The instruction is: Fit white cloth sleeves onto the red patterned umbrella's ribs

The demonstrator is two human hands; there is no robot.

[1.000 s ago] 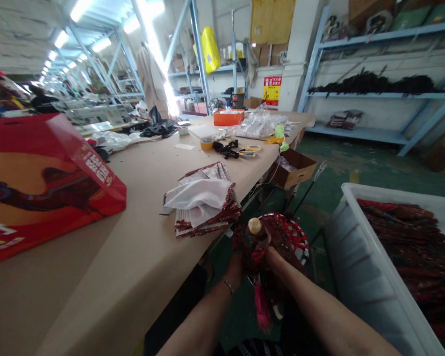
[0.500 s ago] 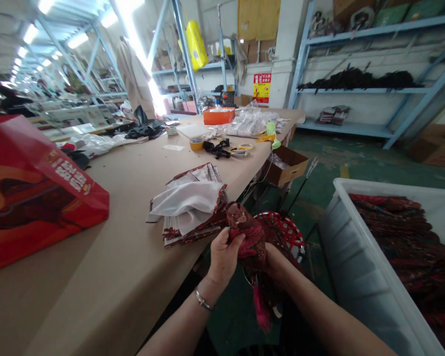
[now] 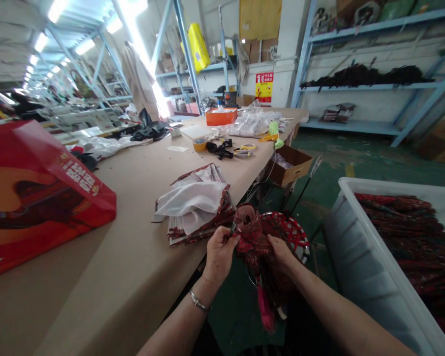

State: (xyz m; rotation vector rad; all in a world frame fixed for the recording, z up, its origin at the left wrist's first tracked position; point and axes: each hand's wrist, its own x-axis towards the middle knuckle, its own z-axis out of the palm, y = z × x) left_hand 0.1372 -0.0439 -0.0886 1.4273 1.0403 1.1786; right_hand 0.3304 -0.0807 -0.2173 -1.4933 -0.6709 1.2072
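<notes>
Head view: both hands (image 3: 249,251) closed around red patterned umbrella (image 3: 252,236).

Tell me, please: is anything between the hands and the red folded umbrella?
Nothing visible. The left hand and the right hand both grip the red folded umbrella directly, just off the table edge; the fabric pile lies on the table beyond it.

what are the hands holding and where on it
Left hand and right hand both grip a folded red patterned umbrella near its upper end.
</notes>
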